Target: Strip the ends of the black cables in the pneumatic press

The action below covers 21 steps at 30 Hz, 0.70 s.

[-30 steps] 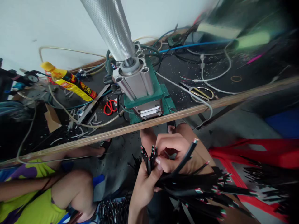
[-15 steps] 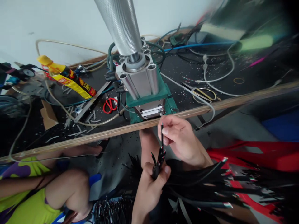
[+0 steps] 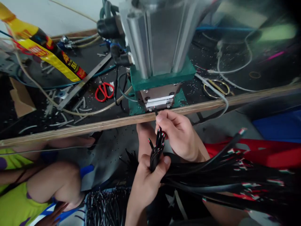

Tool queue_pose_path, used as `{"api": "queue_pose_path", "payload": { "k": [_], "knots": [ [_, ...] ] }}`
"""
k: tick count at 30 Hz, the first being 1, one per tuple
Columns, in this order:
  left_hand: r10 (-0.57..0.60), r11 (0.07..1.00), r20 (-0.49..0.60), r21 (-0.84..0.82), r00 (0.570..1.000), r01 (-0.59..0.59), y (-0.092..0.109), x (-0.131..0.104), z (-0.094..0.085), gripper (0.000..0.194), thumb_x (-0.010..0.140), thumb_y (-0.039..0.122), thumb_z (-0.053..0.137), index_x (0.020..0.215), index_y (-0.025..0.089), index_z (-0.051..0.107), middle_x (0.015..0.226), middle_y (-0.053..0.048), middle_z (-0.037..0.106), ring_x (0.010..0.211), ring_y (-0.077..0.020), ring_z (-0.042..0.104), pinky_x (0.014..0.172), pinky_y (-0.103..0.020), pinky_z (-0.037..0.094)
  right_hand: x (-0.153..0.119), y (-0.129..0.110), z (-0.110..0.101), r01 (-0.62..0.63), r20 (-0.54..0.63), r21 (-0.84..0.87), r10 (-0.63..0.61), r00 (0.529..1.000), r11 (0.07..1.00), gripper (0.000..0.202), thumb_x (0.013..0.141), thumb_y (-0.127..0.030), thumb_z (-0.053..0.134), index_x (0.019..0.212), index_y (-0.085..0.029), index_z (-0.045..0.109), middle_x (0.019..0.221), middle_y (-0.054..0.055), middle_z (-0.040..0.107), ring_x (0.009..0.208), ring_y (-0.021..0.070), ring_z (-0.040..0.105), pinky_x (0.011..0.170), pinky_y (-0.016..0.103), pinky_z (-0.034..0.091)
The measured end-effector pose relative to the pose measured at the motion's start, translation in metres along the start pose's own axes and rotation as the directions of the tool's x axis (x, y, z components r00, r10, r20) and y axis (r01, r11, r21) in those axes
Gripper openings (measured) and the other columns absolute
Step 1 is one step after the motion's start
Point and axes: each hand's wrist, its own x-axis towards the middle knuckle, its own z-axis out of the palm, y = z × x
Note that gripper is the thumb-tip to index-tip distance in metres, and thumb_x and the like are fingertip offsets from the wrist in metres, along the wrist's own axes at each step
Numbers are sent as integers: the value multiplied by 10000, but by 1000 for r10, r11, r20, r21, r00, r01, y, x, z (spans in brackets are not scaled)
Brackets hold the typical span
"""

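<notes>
My left hand [image 3: 149, 179] is closed round a bundle of black cables [image 3: 157, 150], whose cut ends show small red, green and white wire tips. Between thumb and fingers my right hand [image 3: 180, 133] pinches one black cable [image 3: 156, 110] just above the bundle. Its tip points up at the white strips in the lower front of a metal and green press [image 3: 162, 73]; whether it touches them I cannot tell. More black cables [image 3: 207, 185] lie across my lap to the right, their coloured wire ends showing.
Red-handled scissors [image 3: 104, 91], a yellow bottle [image 3: 47, 47] and a metal ruler [image 3: 84, 82] lie left of the press. Gold-handled scissors [image 3: 217, 88] lie right of it. The bench's wooden edge [image 3: 94, 125] runs before me. Another person's knee [image 3: 56, 182] is at lower left.
My right hand has brought the pinched cable up and forward, close to the press's white strips. The view has come nearer, so the press looks larger. My left hand still grips the bundle.
</notes>
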Motion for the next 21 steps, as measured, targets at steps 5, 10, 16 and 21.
{"api": "queue_pose_path", "payload": {
  "k": [5,10,16,21],
  "knots": [
    [24,999,74,27,997,-26,0,9,-3,429,863,577,949,754,210,755,543,49,528,483,-144,505,427,-241,356,7,1,5,18,-32,-50,-19,999,999,478,1069,-469,703,680,-227,567,589,-37,559,535,114,499,516,254,402],
    [45,999,85,20,995,-47,3,12,-6,319,906,533,932,839,244,814,506,48,554,503,-186,612,443,-243,440,11,-2,6,-12,-78,-88,5,997,996,445,1066,-409,716,664,-233,638,605,-27,611,559,139,595,544,267,487],
    [99,995,13,31,995,-99,5,8,-2,322,900,538,943,1043,258,872,588,17,674,724,-290,794,596,-305,606,14,-3,9,-28,-105,-40,23,994,999,464,1055,-370,732,622,-234,636,620,-15,694,539,130,618,506,243,484],
    [60,998,-43,16,997,-59,6,7,1,355,827,541,979,1031,271,873,545,22,630,652,-299,756,490,-303,532,14,-5,9,-63,-124,-49,56,991,997,472,1035,-410,774,623,-227,632,596,-21,617,568,135,605,552,261,512]
  ]
}}
